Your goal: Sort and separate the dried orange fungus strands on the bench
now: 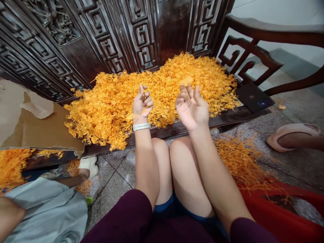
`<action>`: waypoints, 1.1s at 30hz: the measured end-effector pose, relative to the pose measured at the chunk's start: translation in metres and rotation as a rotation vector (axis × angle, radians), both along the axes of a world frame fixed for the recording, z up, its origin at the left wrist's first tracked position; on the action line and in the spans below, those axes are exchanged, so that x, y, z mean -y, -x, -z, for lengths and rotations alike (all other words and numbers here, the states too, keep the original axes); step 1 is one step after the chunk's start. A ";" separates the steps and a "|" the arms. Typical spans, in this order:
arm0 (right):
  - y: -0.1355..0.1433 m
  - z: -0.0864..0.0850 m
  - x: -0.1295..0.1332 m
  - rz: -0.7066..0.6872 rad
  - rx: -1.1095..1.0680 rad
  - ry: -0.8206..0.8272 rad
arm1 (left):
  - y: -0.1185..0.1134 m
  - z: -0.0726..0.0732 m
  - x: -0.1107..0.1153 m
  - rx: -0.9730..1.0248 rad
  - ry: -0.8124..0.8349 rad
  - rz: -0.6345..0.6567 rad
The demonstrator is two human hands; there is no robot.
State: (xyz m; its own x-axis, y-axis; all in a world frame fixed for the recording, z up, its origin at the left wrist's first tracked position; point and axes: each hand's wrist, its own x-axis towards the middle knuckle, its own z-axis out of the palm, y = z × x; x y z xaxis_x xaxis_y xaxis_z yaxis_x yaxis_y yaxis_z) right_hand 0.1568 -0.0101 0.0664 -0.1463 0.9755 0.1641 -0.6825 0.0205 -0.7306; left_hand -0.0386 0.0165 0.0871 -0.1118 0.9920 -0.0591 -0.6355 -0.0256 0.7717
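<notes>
A long heap of frilly orange sprigs (108, 104), which look like plastic, covers the seat of a dark wooden bench. Above its front part is my left hand (143, 103), palm turned inward and fingers curled, with a white band on the wrist. A thin orange sprig (141, 113) lies across the base of that palm, below the curled fingers. To the right, my right hand (192, 106) is palm up with its fingers apart. A blurred orange piece (186, 81) shows just past its fingertips; whether they touch it I cannot tell.
A carved bench back (174, 27) rises behind the heap. A dark phone or tablet (254, 97) lies at the bench's right end. Cardboard (68, 125) stands at left, near another person's grey clothing (50, 209). Orange strands (240, 158) pile by a red plastic stool (283, 216); another person's foot (291, 136) is beyond.
</notes>
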 end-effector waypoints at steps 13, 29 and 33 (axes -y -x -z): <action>0.018 0.013 -0.007 0.169 0.187 0.090 | -0.025 0.003 -0.003 -0.175 0.022 0.078; 0.022 0.014 -0.004 0.138 0.347 -0.055 | -0.040 0.007 -0.003 -0.415 -0.043 0.203; 0.011 0.004 0.005 0.077 0.184 -0.132 | -0.038 0.008 -0.003 -0.397 -0.058 0.127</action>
